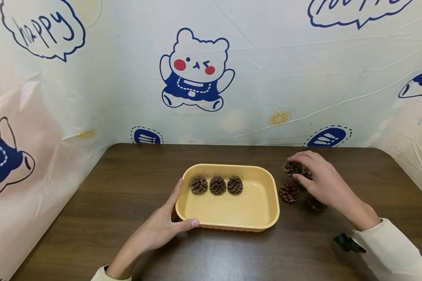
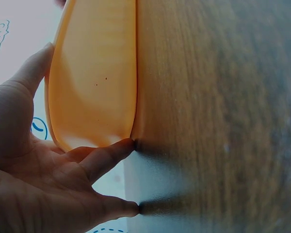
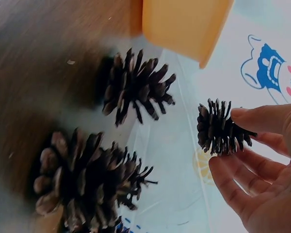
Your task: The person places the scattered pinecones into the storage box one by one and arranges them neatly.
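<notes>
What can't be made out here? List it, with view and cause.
- One pine cone, head view: partly hidden by the right hand.
- Three cones in the tray, left wrist view: hidden by the tray's wall.
- Number of clustered cones, right wrist view: they overlap.
- Left sleeve, head view: cut off by the bottom edge.
</notes>
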A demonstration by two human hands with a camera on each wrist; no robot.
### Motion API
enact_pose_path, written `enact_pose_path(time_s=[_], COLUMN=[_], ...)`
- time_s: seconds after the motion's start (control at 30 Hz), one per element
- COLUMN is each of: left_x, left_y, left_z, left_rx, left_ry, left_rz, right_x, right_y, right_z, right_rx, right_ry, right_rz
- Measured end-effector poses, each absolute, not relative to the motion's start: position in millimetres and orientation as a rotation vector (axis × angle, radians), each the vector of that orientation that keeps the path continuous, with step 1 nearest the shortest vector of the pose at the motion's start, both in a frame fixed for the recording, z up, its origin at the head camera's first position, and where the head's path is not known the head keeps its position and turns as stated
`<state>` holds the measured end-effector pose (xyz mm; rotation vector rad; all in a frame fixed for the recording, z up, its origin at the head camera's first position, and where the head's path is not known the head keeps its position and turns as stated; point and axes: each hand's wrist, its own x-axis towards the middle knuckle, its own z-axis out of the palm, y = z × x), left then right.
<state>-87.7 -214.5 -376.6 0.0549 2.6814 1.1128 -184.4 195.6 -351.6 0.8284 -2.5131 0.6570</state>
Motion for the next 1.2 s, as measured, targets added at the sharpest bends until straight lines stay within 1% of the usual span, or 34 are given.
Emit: enact_pose_path(time_s=[0.9,1.2], left_x=[-87.9,-87.7], left_y=[-215.4,-215.3], left_z=[-377.2,-377.3], left_rx=[0.055,0.067], left_ry=[2.687,2.685], left_rz=[1.099,1.111], right_x=[-171.2,-169.0], right_y=[164.9,152.9], right_z=[-344.1,-346.8], right_rx=[0.955,1.011], right_ry=[-2.485,-2.506], right_rz=[0.726,0.721])
